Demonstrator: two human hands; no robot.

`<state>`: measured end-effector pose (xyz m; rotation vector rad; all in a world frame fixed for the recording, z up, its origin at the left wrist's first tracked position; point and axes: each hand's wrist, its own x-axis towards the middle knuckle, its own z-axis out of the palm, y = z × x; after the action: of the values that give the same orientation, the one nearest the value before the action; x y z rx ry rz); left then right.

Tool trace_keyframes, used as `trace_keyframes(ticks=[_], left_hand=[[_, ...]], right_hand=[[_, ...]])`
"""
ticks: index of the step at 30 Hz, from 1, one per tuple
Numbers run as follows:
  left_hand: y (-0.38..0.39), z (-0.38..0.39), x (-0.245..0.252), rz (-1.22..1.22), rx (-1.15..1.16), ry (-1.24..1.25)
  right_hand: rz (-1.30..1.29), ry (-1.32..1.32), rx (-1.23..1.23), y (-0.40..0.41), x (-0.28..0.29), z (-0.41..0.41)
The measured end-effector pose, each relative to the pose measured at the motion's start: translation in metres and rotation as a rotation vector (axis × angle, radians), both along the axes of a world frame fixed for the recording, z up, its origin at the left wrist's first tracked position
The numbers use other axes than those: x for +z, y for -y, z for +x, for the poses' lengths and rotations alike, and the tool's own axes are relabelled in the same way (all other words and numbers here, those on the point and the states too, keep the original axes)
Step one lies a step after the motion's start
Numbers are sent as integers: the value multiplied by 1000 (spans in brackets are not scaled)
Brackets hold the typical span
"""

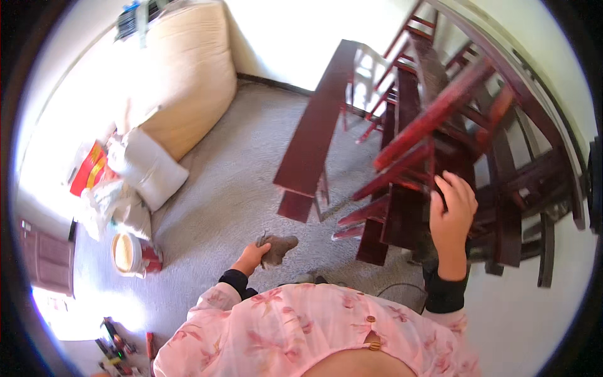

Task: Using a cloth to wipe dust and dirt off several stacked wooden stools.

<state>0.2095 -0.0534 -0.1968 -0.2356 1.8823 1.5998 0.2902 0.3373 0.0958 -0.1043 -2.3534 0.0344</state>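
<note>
My left hand [254,257] is closed around a crumpled grey-brown cloth [279,249], held low over the floor in front of me. My right hand [454,202] reaches to the stacked dark red wooden benches [405,212], with its fingers curved at one bench's edge; whether it grips the wood cannot be told. Several benches lie piled there, some upside down with their legs [433,115] pointing out to the left. A single long bench [313,127] stands upright on the floor left of the stack.
To the left are a large beige wrapped bundle [202,80], a white sack [148,165], plastic bags [101,207] and a bucket [129,254] with pale contents. Tools [115,344] lie at the lower left. A thin cable [400,285] curves on the floor near me.
</note>
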Motion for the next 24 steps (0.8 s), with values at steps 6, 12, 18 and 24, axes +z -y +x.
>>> trace_keyframes(ticks=[6, 12, 18, 24], left_hand=[[47, 22, -9, -299, 7, -181], [89, 74, -8, -596, 363, -215], [109, 169, 22, -640, 674, 53], [144, 320, -48, -532, 1295, 121]], right_hand=[[-332, 102, 332, 47, -31, 12], [-713, 547, 576, 79, -109, 8], [-718, 838, 809, 111, -146, -7], [-616, 1012, 1023, 158, -180, -29]])
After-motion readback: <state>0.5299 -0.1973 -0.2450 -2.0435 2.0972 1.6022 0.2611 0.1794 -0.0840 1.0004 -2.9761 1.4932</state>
